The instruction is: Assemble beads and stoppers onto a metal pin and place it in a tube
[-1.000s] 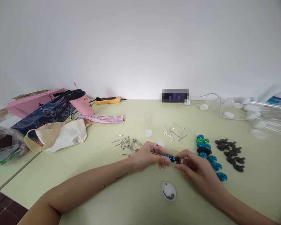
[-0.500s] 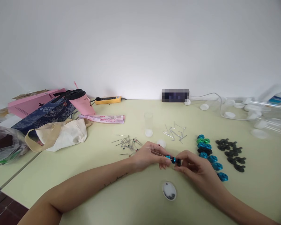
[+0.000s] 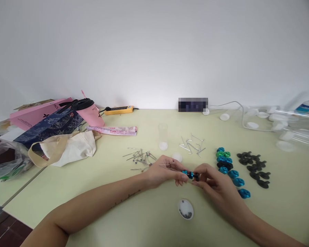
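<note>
My left hand (image 3: 162,173) pinches a thin metal pin (image 3: 170,168) that carries small blue and black beads (image 3: 191,175). My right hand (image 3: 213,187) is closed on the beaded end from the right, fingertips on the black bead. Both hands hover just above the pale green table (image 3: 134,219). A pile of loose pins with coloured heads (image 3: 140,159) lies just behind my left hand. Rows of blue, green and black beads (image 3: 228,168) lie to the right of my right hand, with black flat pieces (image 3: 254,168) beyond them.
A small white dish (image 3: 185,209) with dark bits sits in front of my hands. Bent metal pins (image 3: 192,144), a clear tube (image 3: 163,136) and a white cap (image 3: 177,157) lie behind. Bags, a pink box (image 3: 33,115) and a pink cup (image 3: 89,109) crowd the left; clear tubes and caps (image 3: 278,125) the right.
The hands have stayed in place. The right fingers have shifted slightly on the beaded end of the pin, and the pin has tilted a little.
</note>
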The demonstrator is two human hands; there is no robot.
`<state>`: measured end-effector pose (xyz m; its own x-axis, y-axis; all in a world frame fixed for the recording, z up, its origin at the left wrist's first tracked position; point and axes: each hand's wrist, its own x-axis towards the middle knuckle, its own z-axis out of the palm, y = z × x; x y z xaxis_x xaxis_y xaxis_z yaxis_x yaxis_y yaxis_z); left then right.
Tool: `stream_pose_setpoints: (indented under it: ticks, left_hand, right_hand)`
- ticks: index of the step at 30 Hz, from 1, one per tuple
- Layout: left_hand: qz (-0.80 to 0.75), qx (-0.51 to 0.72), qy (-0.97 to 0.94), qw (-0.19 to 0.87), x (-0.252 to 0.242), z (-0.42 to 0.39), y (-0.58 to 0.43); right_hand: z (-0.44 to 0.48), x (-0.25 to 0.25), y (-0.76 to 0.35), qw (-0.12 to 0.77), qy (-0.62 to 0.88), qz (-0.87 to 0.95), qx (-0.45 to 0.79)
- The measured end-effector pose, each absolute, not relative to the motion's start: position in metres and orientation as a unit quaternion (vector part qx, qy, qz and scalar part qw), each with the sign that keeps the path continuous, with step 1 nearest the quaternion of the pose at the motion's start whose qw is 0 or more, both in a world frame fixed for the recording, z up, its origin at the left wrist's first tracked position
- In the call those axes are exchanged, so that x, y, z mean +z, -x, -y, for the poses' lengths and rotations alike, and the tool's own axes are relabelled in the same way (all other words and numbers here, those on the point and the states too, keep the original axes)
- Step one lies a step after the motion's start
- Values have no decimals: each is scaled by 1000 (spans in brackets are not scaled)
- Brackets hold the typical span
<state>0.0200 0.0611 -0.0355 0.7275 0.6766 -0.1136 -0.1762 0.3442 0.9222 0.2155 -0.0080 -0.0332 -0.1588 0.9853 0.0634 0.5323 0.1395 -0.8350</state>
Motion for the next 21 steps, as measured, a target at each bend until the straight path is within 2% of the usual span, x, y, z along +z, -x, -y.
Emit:
stream_pose_setpoints:
  ticks: [5,10,16,21]
  left_hand:
    - [-246,271,-501,785,-36,-61,-20]
    - [-245,275,-502,782,-36,-61,-20]
    - [-245,274,-502,783,-36,-61,-20]
    - [-259,271,-505,778,-35,-61,-20]
  right_hand:
    - [7,-30,-216,290,557,703,335]
    - [7,-34,-216,330,562,678,339]
    - [8,-33,-217,299,559,695,340]
    - [9,-34,-217,320,567,688,321]
